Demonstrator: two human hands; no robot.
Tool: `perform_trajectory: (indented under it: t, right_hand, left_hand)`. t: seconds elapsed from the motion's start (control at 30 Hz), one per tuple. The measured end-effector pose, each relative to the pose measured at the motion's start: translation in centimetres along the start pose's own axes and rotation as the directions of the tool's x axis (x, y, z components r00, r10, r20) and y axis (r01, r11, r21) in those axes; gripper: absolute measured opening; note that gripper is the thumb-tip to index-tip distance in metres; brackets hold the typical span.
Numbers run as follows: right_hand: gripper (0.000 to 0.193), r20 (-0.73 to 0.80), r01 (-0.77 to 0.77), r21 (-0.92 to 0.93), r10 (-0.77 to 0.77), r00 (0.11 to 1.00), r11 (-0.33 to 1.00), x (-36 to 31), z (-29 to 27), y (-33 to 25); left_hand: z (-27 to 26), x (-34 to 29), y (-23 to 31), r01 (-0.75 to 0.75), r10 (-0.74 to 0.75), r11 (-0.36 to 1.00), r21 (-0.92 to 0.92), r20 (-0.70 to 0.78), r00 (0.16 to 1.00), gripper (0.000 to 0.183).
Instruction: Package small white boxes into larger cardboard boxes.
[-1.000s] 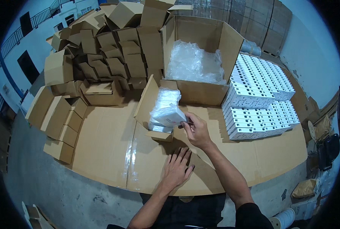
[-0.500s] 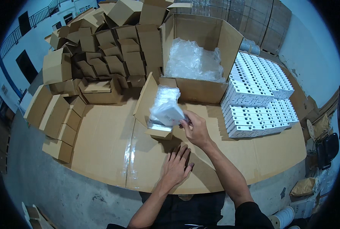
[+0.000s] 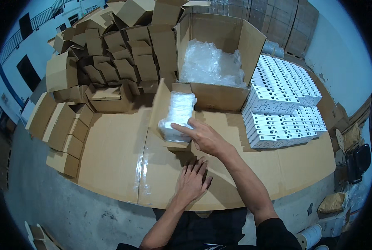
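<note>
A small open carton (image 3: pixel 157 109) stands on the cardboard-covered table in front of me, its left flap raised. Inside it sits a row of packets in clear plastic wrap (image 3: pixel 181 106). My right hand (image 3: pixel 206 136) reaches over the carton's near right side. Its index finger stretches across the nearest packet and touches the wrap; the other fingers are partly hidden beneath the hand. Closer to me, my left hand (image 3: pixel 192 180) lies flat on the cardboard with its fingers spread, holding nothing.
Behind the small carton is a large open box (image 3: pixel 219 98) with crumpled clear plastic bags (image 3: pixel 211 62). Stacked white boxes (image 3: pixel 273 100) stand at the right. Several open brown cartons (image 3: pixel 142 58) pile up at the back left, with more cartons (image 3: pixel 63 129) along the left edge.
My right hand has moved left and slightly down onto the carton. The wrapped packet it held raised now lies with the others, and my fingers have let go. My left hand stays put.
</note>
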State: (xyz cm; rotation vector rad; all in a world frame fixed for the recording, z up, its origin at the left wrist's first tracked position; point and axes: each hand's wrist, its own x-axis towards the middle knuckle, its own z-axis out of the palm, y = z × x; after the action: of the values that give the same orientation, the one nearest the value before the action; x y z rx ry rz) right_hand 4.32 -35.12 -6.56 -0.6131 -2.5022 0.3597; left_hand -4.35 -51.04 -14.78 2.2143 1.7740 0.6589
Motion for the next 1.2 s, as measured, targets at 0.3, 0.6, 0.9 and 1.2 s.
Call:
perform_trajectory:
  t: [0.3,0.6,0.9,1.2]
  right_hand:
    - [0.057,-0.06,0.112,-0.069,-0.117,0.991,0.991,-0.7,1.7,0.6]
    - [0.058,0.09,0.082,-0.097,-0.074,0.993,0.992,-1.4,3.3,0.7]
    - [0.057,0.216,-0.071,-0.066,0.083,0.973,0.995,-1.5,2.0,-0.1]
    - [0.049,-0.217,-0.337,0.468,0.476,0.852,0.817,-15.2,-4.6,-1.2]
  left_hand:
    - [0.2,0.0,0.2,-0.005,0.005,1.0,-0.004,-0.015,1.0,0.062]
    - [0.4,-0.3,-0.2,0.009,-0.008,1.0,-0.021,0.037,0.999,0.064]
    - [0.8,0.3,-0.2,-0.01,0.011,1.0,0.023,-0.023,1.0,0.06]
    - [0.9,-0.1,-0.8,0.022,-0.08,0.977,-0.21,-0.269,0.96,0.064]
